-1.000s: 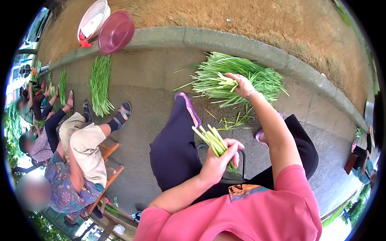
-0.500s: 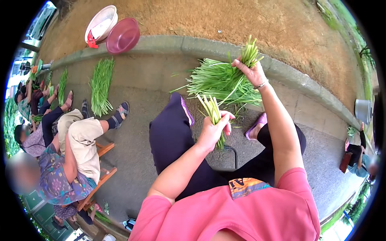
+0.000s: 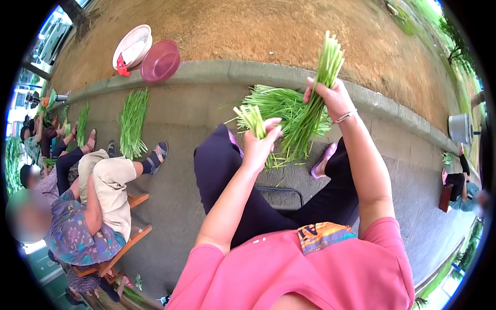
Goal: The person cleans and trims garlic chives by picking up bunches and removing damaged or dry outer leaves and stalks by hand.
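Observation:
My left hand [image 3: 258,148] is closed around a short bunch of green stalks [image 3: 250,120], its pale cut-looking ends pointing up and to the left. Higher and to the right, my right hand [image 3: 335,99] grips a longer bunch of green stalks [image 3: 329,64]. Its pale ends stick up above my fist, and the long green leaves hang down below it. Behind both hands, a pile of the same long green stalks [image 3: 276,101] lies on the paved ground near the kerb. The hanging leaves partly cover that pile.
A purple-red basin [image 3: 160,61] and a white basin [image 3: 133,37] stand by the kerb [image 3: 206,70]. Another green heap [image 3: 134,121] lies on the left, beside a seated person [image 3: 85,222]. At the far right are a metal pot [image 3: 459,128] and another person [image 3: 465,194].
My left hand has moved up and left with its bunch. My right hand has shifted slightly right and down, its bunch now showing longer above the fist and hanging more steeply.

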A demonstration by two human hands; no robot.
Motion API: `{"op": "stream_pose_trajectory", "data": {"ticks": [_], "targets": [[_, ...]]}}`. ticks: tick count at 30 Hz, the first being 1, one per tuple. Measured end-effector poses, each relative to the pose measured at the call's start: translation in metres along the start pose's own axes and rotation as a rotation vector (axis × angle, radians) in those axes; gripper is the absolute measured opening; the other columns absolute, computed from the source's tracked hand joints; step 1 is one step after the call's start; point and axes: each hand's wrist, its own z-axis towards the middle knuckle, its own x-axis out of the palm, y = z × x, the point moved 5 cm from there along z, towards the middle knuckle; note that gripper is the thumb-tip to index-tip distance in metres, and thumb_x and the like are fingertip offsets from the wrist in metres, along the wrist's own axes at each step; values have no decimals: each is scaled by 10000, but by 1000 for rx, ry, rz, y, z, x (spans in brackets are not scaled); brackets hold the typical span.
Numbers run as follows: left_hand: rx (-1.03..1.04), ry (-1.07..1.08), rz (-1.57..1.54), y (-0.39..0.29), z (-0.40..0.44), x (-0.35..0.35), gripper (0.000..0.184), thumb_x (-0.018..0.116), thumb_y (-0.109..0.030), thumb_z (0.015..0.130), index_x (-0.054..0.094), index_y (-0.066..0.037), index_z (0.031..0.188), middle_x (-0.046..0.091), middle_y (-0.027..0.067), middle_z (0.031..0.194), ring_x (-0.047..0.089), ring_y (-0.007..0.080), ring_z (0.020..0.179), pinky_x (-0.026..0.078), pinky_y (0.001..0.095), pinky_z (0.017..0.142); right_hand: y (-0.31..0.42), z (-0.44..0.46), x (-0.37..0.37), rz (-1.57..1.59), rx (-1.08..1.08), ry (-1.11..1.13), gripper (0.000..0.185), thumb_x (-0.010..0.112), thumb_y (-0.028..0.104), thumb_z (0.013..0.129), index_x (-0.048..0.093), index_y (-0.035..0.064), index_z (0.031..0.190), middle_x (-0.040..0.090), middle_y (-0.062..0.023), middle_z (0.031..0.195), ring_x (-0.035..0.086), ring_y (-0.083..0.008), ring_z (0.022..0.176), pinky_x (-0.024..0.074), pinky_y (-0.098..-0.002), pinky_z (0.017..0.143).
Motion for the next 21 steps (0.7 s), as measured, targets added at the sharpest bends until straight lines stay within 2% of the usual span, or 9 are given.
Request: {"op": "stream_pose_trajectory", "data": {"ticks": [1, 5, 7, 9, 10, 11, 14, 16, 21], "targets": [[33, 5, 44, -1, 1, 2, 319, 628, -67, 776, 569, -22, 1086, 566, 6, 718, 455, 43, 540, 369, 166, 484, -10, -9, 3, -79, 58, 32, 161, 590, 164, 818, 584, 40, 715, 586, -30, 610, 524, -85, 534, 404, -237, 496], [320, 61, 247, -7, -3, 23, 367, 684, -55, 719, 570, -23, 1066, 556, -31, 727, 491, 44, 616, 390, 177, 570, -34, -47, 28, -62, 85, 128, 131, 605, 133, 807, 592, 11, 763, 599, -28, 657, 525, -70, 562, 434, -223, 529], [319, 41, 230, 0, -7, 26, 264, 666, -55, 740, 591, -15, 990, 560, -23, 707, 507, 62, 619, 408, 192, 601, -44, -60, 37, -17, 92, 131, 136, 608, 135, 807, 598, 1, 786, 612, -36, 691, 539, -70, 594, 449, -221, 556], [159, 47, 4, 10, -8, 26, 150, 636, -67, 773, 607, -9, 909, 560, -12, 666, 495, 53, 569, 395, 186, 526, -42, -73, 40, 7, 83, 121, 145, 601, 141, 817, 604, -3, 806, 622, -42, 722, 555, -85, 620, 461, -229, 576], [20, 43, 32, 12, -15, 17, 82, 606, -77, 800, 614, -11, 848, 566, 5, 639, 456, 39, 488, 346, 176, 431, -46, -80, 42, 92, 136, 155, 152, 598, 148, 823, 605, -3, 810, 621, -41, 722, 557, -90, 617, 464, -235, 575], [28, 40, 28, 16, -17, 16, 94, 603, -88, 804, 618, -15, 860, 574, 14, 647, 405, 25, 431, 284, 169, 375, -51, -87, 42, 170, 194, 191, 159, 594, 156, 828, 606, -3, 814, 620, -40, 722, 558, -96, 613, 466, -240, 574], [-2, 41, 91, 15, -24, 14, 128, 591, -99, 814, 621, -11, 902, 581, 16, 655, 397, 27, 420, 288, 168, 379, -64, -99, 44, 207, 181, 289, 202, 596, 202, 833, 598, 1, 849, 607, -37, 718, 562, -112, 658, 467, -270, 620], [-19, 155, 85, 13, -28, 20, 184, 569, -119, 833, 617, -4, 968, 578, 13, 653, 382, 24, 416, 279, 170, 375, -68, -108, 49, 203, 177, 385, 211, 601, 220, 830, 586, 19, 893, 592, -33, 725, 560, -118, 705, 440, -279, 692], [-36, 135, 141, 17, -28, 12, 281, 526, -116, 860, 548, 6, 1112, 573, 34, 677, 369, 21, 416, 281, 171, 372, -86, -116, 43, 256, 227, 343, 201, 625, 224, 809, 569, 42, 873, 565, -23, 642, 551, -126, 606, 422, -259, 667]]}}
